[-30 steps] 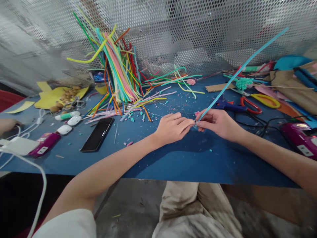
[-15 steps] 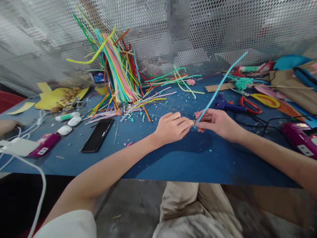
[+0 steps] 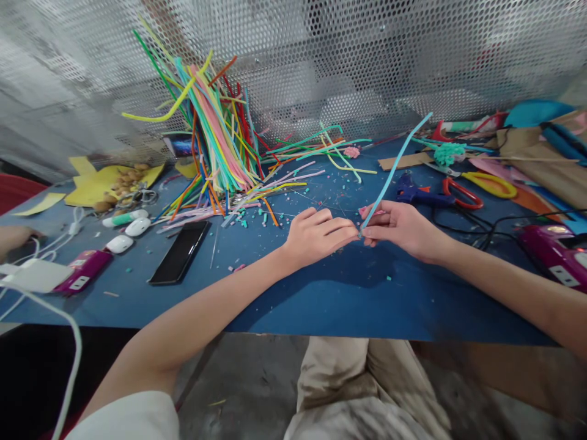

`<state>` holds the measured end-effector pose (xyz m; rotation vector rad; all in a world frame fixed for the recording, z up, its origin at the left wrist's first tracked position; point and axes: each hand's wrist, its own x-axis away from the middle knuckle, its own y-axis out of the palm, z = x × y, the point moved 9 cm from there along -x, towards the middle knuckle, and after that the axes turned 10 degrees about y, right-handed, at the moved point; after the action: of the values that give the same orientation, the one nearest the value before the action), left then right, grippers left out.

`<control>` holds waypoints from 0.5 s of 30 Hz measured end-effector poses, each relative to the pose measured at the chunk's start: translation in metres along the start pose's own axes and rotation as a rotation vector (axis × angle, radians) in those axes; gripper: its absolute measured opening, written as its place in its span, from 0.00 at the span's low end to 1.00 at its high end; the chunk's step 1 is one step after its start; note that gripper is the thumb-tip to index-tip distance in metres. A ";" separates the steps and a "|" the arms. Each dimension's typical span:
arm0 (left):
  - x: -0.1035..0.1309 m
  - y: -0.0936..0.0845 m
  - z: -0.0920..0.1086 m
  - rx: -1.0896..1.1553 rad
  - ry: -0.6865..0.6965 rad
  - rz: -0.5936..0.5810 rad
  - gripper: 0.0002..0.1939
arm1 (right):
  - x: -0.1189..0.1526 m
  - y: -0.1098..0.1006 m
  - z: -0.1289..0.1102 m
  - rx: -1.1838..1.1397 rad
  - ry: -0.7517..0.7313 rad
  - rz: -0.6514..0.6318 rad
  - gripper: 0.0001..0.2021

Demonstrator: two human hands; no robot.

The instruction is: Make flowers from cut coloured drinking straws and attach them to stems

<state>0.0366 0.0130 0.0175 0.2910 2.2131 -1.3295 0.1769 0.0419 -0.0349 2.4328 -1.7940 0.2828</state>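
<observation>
A light blue pipe cleaner (image 3: 395, 166) rises from between my hands, leaning to the right with its upper end free. My right hand (image 3: 403, 229) pinches it near the lower end with thumb and fingers. Close against it, my left hand (image 3: 321, 237) has its fingertips pressed together at that same lower end; the exact contact point is small and partly covered. A bit of pink (image 3: 367, 210) shows by the right fingers, and I cannot tell whether it is held. Both hands are just above the blue tabletop (image 3: 293, 302).
A bundle of colored pipe cleaners (image 3: 220, 134) stands at back left, with cut bits around it. A phone (image 3: 181, 252) lies left. To the right are a blue glue gun (image 3: 424, 194), scissors (image 3: 488, 184), cables and a purple power strip (image 3: 553, 253). Another person's hand (image 3: 18, 239) is far left.
The pipe cleaner's free upper end has swung left and slightly down, so it stands more upright. Both hands stay in nearly the same place.
</observation>
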 end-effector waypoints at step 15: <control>0.005 0.007 -0.009 0.087 -0.105 0.025 0.09 | 0.004 0.000 -0.006 0.112 -0.107 0.045 0.20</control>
<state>0.0332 0.0239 0.0126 0.2740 2.0625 -1.3971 0.1779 0.0390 -0.0282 2.5303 -1.9290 0.2692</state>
